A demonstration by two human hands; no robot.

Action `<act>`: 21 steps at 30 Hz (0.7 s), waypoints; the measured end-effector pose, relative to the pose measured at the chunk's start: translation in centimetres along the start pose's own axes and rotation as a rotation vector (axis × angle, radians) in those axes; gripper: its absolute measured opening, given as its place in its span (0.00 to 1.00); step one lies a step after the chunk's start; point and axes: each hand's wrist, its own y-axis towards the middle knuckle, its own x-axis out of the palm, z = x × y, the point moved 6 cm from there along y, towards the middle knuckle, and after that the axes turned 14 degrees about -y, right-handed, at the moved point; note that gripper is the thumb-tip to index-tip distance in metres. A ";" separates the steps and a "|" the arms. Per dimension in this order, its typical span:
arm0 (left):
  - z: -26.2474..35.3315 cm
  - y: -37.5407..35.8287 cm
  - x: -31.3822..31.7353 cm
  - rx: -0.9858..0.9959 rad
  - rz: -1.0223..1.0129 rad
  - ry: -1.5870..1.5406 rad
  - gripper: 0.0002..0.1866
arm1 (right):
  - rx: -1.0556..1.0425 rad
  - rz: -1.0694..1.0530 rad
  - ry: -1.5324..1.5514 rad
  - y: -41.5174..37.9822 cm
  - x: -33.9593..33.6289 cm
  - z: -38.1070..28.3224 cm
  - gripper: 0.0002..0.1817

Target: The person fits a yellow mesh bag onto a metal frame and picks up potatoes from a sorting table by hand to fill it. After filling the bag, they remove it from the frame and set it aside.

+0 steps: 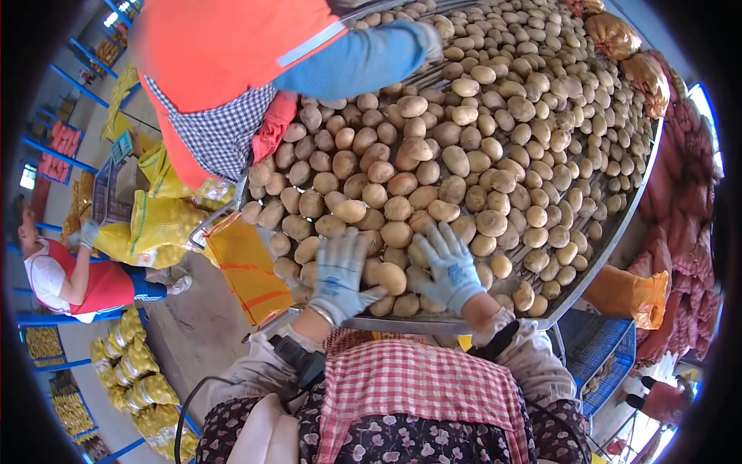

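Blue-gloved left hand (338,272), fingers slightly parted, right hand (450,269), fingers spread, both touching potatoes (391,278).

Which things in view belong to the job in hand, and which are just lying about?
In the job: left hand, right hand, both on the potatoes; metal-rimmed table beneath them.
Apparently lying about: yellow mesh bags, red sacks, blue crate.

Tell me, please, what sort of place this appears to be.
Probably a potato sorting and packing shed: loose potatoes cover a large metal-rimmed table, filled yellow sacks are piled to the left, and dark red sacks lie along the right.
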 end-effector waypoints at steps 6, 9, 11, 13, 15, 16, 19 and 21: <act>-5.6 -0.2 -1.4 -0.167 0.059 0.105 0.55 | 0.113 0.090 -0.079 3.1 -1.3 -0.1 0.38; -6.1 -2.0 -2.0 -0.154 0.117 0.156 0.52 | -0.069 0.164 -0.163 2.0 0.2 -1.4 0.33; -7.0 -3.1 -2.6 -0.156 -0.018 0.137 0.50 | -0.175 0.109 -0.100 1.5 -0.5 -1.2 0.23; -7.4 -2.8 -3.8 -0.212 -0.188 0.117 0.47 | -0.066 0.169 0.082 2.6 -0.3 1.8 0.21; -5.8 -0.3 -5.8 -0.137 -0.069 0.062 0.47 | 0.178 0.211 0.192 4.4 -2.0 4.1 0.20; -4.6 1.3 -6.8 -0.070 0.057 0.017 0.47 | 0.310 0.185 0.124 5.8 -3.8 4.3 0.22; -4.6 4.9 -4.6 0.078 0.091 0.000 0.49 | 0.344 0.125 -0.213 10.1 -3.9 3.8 0.27; -6.9 6.0 -4.2 -0.058 -0.019 -0.054 0.50 | 0.325 0.096 -0.251 10.4 -2.1 3.0 0.30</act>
